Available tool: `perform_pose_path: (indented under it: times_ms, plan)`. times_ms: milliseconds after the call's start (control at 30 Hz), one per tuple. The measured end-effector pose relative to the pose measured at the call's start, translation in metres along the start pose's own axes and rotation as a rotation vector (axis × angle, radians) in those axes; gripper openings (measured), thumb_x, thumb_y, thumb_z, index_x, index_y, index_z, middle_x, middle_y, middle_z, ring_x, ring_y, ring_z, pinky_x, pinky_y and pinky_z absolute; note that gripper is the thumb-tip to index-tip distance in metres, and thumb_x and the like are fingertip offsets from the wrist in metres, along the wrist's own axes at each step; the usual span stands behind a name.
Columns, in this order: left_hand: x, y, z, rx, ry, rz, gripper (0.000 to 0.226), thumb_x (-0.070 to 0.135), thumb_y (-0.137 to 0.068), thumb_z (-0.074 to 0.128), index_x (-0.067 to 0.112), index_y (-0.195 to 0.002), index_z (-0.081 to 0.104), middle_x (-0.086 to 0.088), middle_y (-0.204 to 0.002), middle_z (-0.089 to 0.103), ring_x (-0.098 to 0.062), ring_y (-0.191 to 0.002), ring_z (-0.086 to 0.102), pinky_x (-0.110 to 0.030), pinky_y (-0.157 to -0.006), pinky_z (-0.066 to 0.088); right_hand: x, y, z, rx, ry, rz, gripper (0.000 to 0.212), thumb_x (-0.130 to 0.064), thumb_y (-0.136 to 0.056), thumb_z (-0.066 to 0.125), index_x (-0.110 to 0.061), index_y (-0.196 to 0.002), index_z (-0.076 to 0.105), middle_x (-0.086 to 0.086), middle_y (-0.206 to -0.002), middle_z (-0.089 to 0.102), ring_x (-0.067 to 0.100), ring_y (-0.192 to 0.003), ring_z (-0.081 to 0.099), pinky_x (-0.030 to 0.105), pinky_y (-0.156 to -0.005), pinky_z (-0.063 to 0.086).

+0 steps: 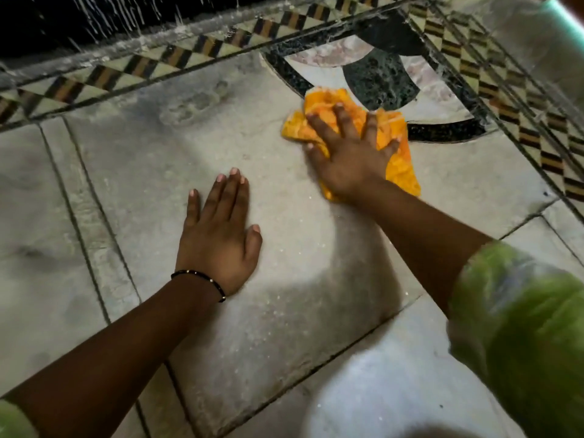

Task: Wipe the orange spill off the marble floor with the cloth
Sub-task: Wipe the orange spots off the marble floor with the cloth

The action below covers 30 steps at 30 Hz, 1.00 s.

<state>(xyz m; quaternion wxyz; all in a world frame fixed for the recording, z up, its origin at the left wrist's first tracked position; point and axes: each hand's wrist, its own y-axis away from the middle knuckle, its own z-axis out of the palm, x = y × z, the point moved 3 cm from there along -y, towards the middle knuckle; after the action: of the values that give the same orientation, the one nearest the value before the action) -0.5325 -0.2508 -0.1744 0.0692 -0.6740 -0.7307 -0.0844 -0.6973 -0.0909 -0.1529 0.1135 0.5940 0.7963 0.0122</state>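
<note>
Pressing cloth (pixel 396 159) flat under right hand (pixel 347 156).

Crumpled orange cloth (pixel 396 172) lies soft on dull, dusty marble floor (pixel 132 172) with polished stone inlay (pixel 379 77)

Orange cloth (pixel 398 165) lay crumpled and bunched flat on the pale marble floor (pixel 158 172), its far edge overlapping the dark green and black inlay, mottled yellow-orange folds, no separate orange spill could be told apart from it
</note>
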Motion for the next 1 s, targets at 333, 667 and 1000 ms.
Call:
perform_pose_path:
  times_ms: [333,667,1000]
  plan:
    - [0.005,0.0,-0.004,-0.046,0.03,-0.041,0.072,0.04,-0.087,0.024,0.01,-0.151,0.013,-0.008,-0.16,0.008,-0.023,-0.147,0.007,-0.045,-0.117,-0.001,0.014,0.096,0.009,0.033,0.149,-0.35,0.055,-0.058,-0.091,0.03,-0.051,-0.145,0.024,-0.011,-0.157,0.024,0.032,-0.145,0.017,0.067,-0.105,0.016]
    - [0.009,-0.002,-0.007,-0.062,0.006,-0.053,0.073,0.037,-0.084,0.029,0.006,-0.149,0.02,-0.012,-0.158,0.016,-0.026,-0.146,0.013,-0.049,-0.117,0.004,-0.021,0.059,0.005,0.064,0.127,-0.417,0.054,-0.057,-0.088,0.036,-0.046,-0.141,0.038,-0.003,-0.151,0.038,0.037,-0.138,0.029,0.061,-0.101,0.023]
    - [0.009,-0.002,-0.006,-0.054,0.001,-0.057,0.073,0.037,-0.084,0.03,0.006,-0.149,0.021,-0.012,-0.158,0.017,-0.027,-0.146,0.014,-0.05,-0.117,0.006,-0.011,-0.027,-0.003,-0.026,0.055,-0.012,0.061,-0.067,-0.088,0.029,-0.051,-0.145,0.017,-0.004,-0.161,0.008,0.044,-0.144,-0.002,0.077,-0.102,-0.002]
